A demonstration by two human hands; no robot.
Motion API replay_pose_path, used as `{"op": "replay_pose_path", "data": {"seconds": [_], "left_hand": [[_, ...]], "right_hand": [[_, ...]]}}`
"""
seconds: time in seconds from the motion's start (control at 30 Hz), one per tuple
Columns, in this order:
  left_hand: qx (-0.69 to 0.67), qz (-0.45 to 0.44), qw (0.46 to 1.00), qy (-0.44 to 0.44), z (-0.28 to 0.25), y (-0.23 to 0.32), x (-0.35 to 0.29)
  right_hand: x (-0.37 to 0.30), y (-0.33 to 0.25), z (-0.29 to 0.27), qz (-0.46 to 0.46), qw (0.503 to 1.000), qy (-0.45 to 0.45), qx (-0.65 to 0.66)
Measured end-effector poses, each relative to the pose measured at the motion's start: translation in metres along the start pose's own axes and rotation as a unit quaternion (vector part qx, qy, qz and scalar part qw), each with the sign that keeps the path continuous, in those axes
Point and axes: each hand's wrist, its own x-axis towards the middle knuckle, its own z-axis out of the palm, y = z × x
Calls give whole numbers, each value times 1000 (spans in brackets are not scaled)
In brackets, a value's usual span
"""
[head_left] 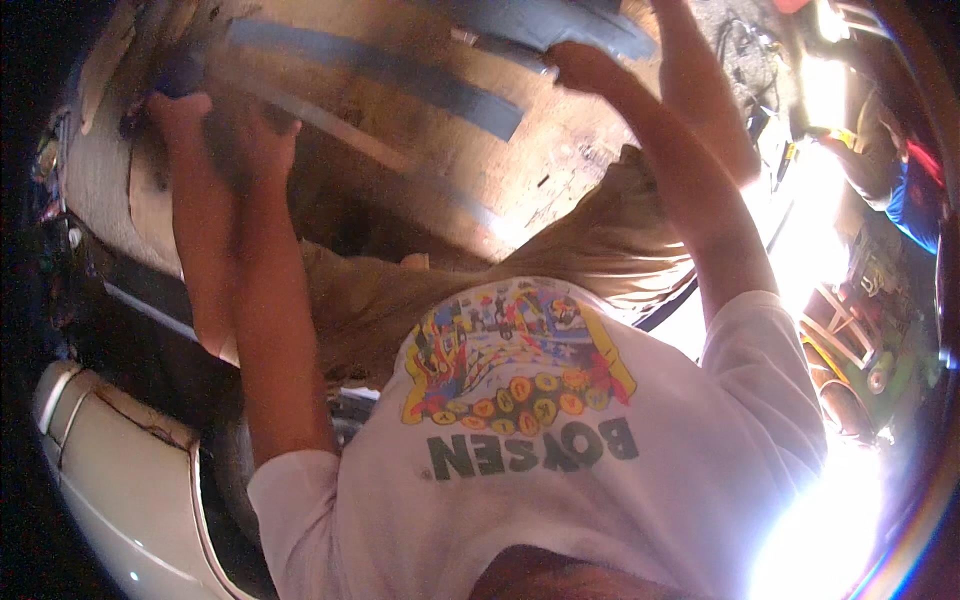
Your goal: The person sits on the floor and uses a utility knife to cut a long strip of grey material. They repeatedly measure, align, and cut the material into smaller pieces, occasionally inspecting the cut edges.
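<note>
In front of me lies a wooden board [545, 130] with grey-blue strips [400, 80] across it. My left hand [265, 145] is low over its left part, beside a long narrow pale bar [345, 130]; motion smears its fingers, so its grip is unclear. A dark blurred shape lies beside that hand. At the far right of the board my right hand [590, 70] is closed round a slim dark tool [500, 48] with a pale tip, its exact kind unclear. Under and beyond the tool is a larger grey-blue piece [590, 25].
My bare shins and knees flank the board, with a dark blue thing [182, 75] at my left foot. A pale car body panel [120, 490] stands at lower left. Another person [905, 190] is at the far right, near a wooden frame [840, 325]. Strong light glares there.
</note>
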Motion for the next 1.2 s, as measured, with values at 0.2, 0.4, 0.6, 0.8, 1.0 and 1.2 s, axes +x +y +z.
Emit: {"op": "replay_pose_path", "data": {"seconds": [0.2, 0.4, 0.6, 0.8, 1.0, 1.2], "left_hand": [[1, -59, 997, -46, 2, 9, -15], [16, -61, 997, -47, 35, -24, -4], [20, -31, 999, -33, 18, -17, -11], [0, -28, 1000, -10, 18, -23, -12], [-96, -107, 989, 43, 36, -50, -2], [-25, -138, 990, 26, 22, -13, 16]], "right_hand": [[-26, -62, -16, 118, 947, -299, 1], [-29, 9, 6, 204, 970, -124, -38], [-48, 62, -29, 183, 935, -292, -88], [-68, -44, 53, -21, 753, -655, 49], [-58, -152, 105, -261, 640, -712, 122], [-28, -228, 81, -213, 687, -650, 245]]}}
